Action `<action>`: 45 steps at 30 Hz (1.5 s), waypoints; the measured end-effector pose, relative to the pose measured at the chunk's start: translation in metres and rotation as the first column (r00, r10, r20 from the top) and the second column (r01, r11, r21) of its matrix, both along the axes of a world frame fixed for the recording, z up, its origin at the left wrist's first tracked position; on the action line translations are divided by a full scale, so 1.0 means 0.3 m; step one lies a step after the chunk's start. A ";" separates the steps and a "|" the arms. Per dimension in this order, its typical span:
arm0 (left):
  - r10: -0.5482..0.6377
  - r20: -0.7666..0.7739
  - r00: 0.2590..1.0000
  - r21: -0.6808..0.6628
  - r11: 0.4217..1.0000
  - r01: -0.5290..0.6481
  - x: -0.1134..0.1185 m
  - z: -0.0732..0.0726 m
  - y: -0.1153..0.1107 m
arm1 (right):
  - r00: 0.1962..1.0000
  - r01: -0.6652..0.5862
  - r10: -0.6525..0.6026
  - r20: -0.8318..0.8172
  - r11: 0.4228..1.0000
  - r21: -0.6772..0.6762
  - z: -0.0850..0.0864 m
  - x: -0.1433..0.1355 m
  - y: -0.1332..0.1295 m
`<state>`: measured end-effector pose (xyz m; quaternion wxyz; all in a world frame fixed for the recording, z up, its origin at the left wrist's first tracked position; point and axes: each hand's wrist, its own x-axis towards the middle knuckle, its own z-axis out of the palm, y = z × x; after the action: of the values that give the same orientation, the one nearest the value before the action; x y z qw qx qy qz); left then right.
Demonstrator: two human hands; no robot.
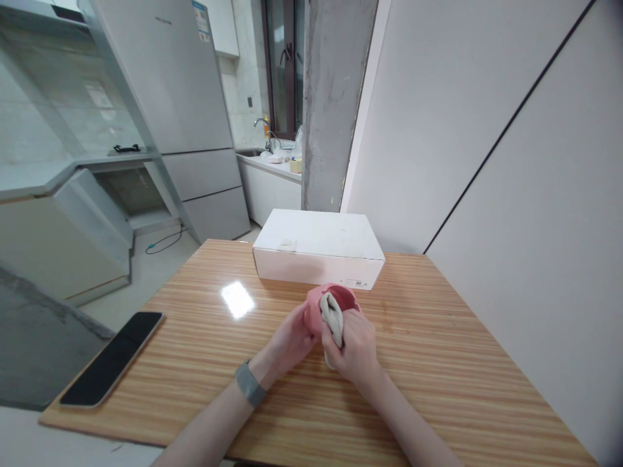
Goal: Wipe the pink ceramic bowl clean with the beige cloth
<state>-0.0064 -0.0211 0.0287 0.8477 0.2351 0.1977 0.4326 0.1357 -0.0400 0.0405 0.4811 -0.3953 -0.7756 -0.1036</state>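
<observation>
Pink bowl (314, 314) is being gripped at its left by left hand (294, 334), near side of white box (318, 235), over table (448, 350), presumably for steadiness; bunched cloth (331, 316) is being gripped by right hand (358, 345) at the rim, likely for firm contact.

print (358, 283) on white box (316, 235), fridge (180, 84) lettering (163, 21), sticker (200, 21), all unreadable

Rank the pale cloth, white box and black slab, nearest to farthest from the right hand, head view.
1. Pale cloth: gripped in the right hand, at the pink bowl.
2. White box: ahead, beyond the pink bowl.
3. Black slab: far left on the table.
</observation>
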 end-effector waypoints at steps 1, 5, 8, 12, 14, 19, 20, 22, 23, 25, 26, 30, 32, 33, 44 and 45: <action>-0.010 0.002 1.000 0.010 1.000 0.010 0.002 -0.001 -0.005 | 1.000 0.014 -0.014 -0.010 1.000 0.006 -0.002 -0.006 -0.002; 0.000 -0.009 1.000 0.029 1.000 0.000 0.008 -0.016 -0.017 | 0.998 0.045 -0.044 -0.037 0.998 0.041 -0.015 -0.025 -0.012; 0.032 -0.035 0.999 0.017 0.999 -0.032 0.011 -0.030 -0.015 | 0.998 0.051 -0.048 -0.044 0.997 0.066 -0.017 -0.040 -0.020; 0.031 -0.063 0.998 -0.034 0.999 -0.033 0.009 -0.021 -0.008 | 0.999 -0.003 0.000 0.051 0.999 0.051 -0.006 -0.060 -0.035; 0.039 -0.069 0.997 -0.040 0.998 -0.042 0.006 -0.011 -0.005 | 0.993 -0.040 0.035 0.110 0.998 0.044 0.002 -0.065 -0.042; 0.072 -0.112 0.991 -0.040 0.996 -0.077 -0.003 -0.009 0.009 | 0.968 -0.136 0.126 0.218 0.990 0.029 0.024 -0.054 -0.051; 0.070 -0.120 0.990 -0.041 0.996 -0.075 -0.005 -0.013 0.012 | 0.961 -0.158 0.147 0.233 0.987 0.027 0.028 -0.050 -0.053; 0.076 -0.128 0.989 -0.038 0.996 -0.082 -0.009 -0.020 0.020 | 0.949 -0.206 0.194 0.250 0.978 0.020 0.034 -0.041 -0.056; 0.079 -0.126 0.989 -0.033 0.996 -0.084 -0.011 -0.024 0.023 | 0.942 -0.230 0.219 0.253 0.973 0.017 0.036 -0.038 -0.058; 0.069 -0.122 0.990 -0.019 0.997 -0.071 -0.014 -0.029 0.028 | 0.931 -0.274 0.262 0.254 0.962 0.009 0.036 -0.033 -0.060; 0.057 -0.120 0.991 -0.013 0.998 -0.059 -0.015 -0.031 0.030 | 0.927 -0.288 0.277 0.252 0.958 0.006 0.034 -0.032 -0.060; 0.068 -0.142 0.988 -0.011 0.997 -0.070 -0.014 -0.036 0.036 | 0.941 -0.280 0.268 0.207 0.960 0.032 0.021 -0.030 -0.050; 0.092 -0.149 0.985 -0.010 0.995 -0.095 -0.011 -0.035 0.038 | 0.953 -0.277 0.270 0.139 0.960 0.037 0.017 -0.027 -0.043; 0.101 -0.144 0.984 -0.007 0.995 -0.103 -0.010 -0.034 0.038 | 0.958 -0.278 0.274 0.085 0.960 0.031 0.017 -0.025 -0.039; 0.067 -0.031 0.997 0.051 0.997 -0.065 0.010 -0.035 0.049 | 0.942 -0.157 0.160 -0.296 0.987 0.033 0.032 0.011 -0.055; 0.075 -0.023 0.997 0.055 0.996 -0.074 0.013 -0.036 0.051 | 0.930 -0.142 0.129 -0.343 0.990 -0.014 0.025 0.013 -0.057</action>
<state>-0.0026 -0.0059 0.0180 0.8217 0.2561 0.2051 0.4660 0.1397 -0.0571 0.0479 0.6065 -0.3621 -0.7077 0.0148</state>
